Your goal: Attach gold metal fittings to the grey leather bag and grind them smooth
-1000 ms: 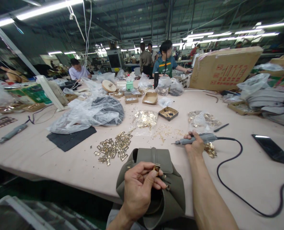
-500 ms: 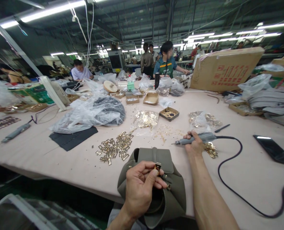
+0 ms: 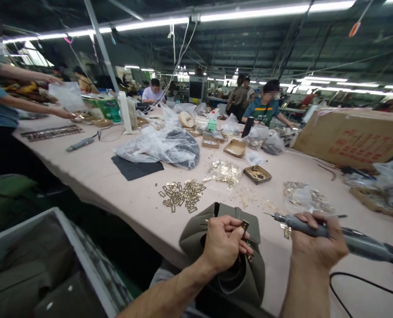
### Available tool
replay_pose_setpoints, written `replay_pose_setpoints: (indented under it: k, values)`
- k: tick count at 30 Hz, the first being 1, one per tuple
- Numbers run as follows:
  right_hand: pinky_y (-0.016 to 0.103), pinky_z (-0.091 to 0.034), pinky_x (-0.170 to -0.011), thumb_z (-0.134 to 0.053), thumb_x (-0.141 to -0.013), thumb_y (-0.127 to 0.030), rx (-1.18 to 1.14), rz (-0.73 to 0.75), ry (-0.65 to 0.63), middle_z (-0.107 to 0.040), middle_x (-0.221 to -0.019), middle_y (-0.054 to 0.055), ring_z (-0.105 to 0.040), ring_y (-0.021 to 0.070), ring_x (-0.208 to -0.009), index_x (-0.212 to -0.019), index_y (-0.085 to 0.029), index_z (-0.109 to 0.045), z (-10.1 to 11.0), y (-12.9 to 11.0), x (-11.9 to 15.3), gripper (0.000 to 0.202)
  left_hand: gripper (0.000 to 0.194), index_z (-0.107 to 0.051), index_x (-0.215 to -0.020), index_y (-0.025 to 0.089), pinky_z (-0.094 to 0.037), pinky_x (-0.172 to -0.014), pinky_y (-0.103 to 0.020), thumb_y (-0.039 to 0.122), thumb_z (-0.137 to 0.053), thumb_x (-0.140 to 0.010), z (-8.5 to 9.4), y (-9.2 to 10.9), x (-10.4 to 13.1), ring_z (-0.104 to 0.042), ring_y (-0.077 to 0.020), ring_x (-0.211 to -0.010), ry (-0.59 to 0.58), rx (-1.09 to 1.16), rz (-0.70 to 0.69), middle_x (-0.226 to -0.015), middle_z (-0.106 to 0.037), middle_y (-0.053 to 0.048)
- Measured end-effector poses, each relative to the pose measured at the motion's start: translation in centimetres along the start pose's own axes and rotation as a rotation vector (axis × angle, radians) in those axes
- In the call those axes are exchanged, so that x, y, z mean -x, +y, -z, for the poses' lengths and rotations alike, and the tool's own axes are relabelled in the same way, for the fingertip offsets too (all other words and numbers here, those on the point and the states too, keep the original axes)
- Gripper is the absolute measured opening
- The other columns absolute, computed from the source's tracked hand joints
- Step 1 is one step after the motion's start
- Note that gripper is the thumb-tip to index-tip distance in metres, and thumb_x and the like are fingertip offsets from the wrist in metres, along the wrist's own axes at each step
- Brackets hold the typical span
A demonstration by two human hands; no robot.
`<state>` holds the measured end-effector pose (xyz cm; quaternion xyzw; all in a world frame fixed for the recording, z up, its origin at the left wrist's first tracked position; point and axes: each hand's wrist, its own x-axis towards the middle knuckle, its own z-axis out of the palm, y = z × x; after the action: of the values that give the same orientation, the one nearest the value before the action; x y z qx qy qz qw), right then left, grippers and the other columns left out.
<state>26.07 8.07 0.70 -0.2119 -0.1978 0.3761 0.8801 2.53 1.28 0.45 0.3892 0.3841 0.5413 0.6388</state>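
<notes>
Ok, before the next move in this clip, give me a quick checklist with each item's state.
1. Left hand holds the gold metal piece: ok, pinched at the fingertips.
2. Right hand grips the driver: ok.
3. Bag within the left hand's reach: ok, directly beneath it.
4. Driver tip at the metal piece: not ok, they are apart.
5. Screw on the tip: cannot tell, too small.

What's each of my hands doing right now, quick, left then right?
Left hand: closed, pinching a small gold metal piece between thumb and fingers.
Right hand: closed around a grey power screwdriver.
</notes>
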Motion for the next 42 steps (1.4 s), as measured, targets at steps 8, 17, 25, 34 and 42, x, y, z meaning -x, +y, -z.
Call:
replay_pose_setpoints:
  k: [8, 17, 25, 34, 42]
  values:
    - [0.029, -0.039, -0.056, -0.07, -0.08, -0.02, 0.233, 0.283, -0.251, -0.051, -0.076, -0.001, -0.034, 0.009, -0.054, -0.067, -0.019, -0.052, -9.7, -5.1, 11.6, 0.022, 0.024, -0.063, -0.092, 0.011, -0.052, -0.041, -0.018, 0.031, -0.073, -0.083, -0.1, -0.7, 0.0, -0.072, -0.0179, -0.049, 0.024, 0.002, -0.006, -0.075, -0.073, -0.009]
    - [0.033, -0.043, -0.054, -0.065, -0.079, -0.014, 0.337, 0.487, -0.423, -0.062, -0.075, -0.001, -0.045, 0.0108, -0.049, -0.069, -0.02, -0.053, -10.5, -3.1, 14.6, 0.016, 0.015, -0.064, -0.089, 0.012, -0.05, -0.039, -0.018, 0.025, -0.07, -0.086, 0.0, -0.8, 0.4, -0.072, -0.0178, -0.049, 0.041, -0.047, -0.044, -0.076, -0.074, -0.008]
    - [0.031, -0.048, -0.054, -0.072, -0.08, -0.014, 0.418, 0.526, -0.425, -0.065, -0.073, 0.0, -0.056, 0.0148, -0.058, -0.072, -0.019, -0.057, -11.0, -1.9, 15.8, 0.017, 0.008, -0.065, -0.089, 0.013, -0.05, -0.039, -0.018, 0.02, -0.067, -0.085, 0.2, -1.0, 0.4, -0.072, -0.0179, -0.049, 0.037, -0.05, -0.052, -0.074, -0.074, -0.007]
    - [0.029, -0.049, -0.054, -0.073, -0.082, -0.014, 0.449, 0.526, -0.466, -0.066, -0.076, 0.001, -0.059, 0.0146, -0.059, -0.075, -0.018, -0.061, -10.7, -1.3, 16.0, 0.015, 0.004, -0.065, -0.086, 0.014, -0.048, -0.038, -0.019, 0.017, -0.065, -0.084, 0.3, -0.8, 0.5, -0.071, -0.0173, -0.049, 0.026, -0.042, -0.056, -0.074, -0.074, -0.006]
    - [0.035, -0.057, -0.06, -0.077, -0.082, -0.013, 0.576, 0.744, -0.673, -0.066, -0.071, 0.001, -0.066, 0.0191, -0.063, -0.075, -0.017, -0.063, -10.5, -0.9, 15.9, 0.016, 0.001, -0.063, -0.083, 0.015, -0.046, -0.036, -0.018, 0.016, -0.063, -0.084, 0.4, -0.6, 0.6, -0.071, -0.0176, -0.048, 0.022, -0.046, -0.075, -0.072, -0.073, -0.006]
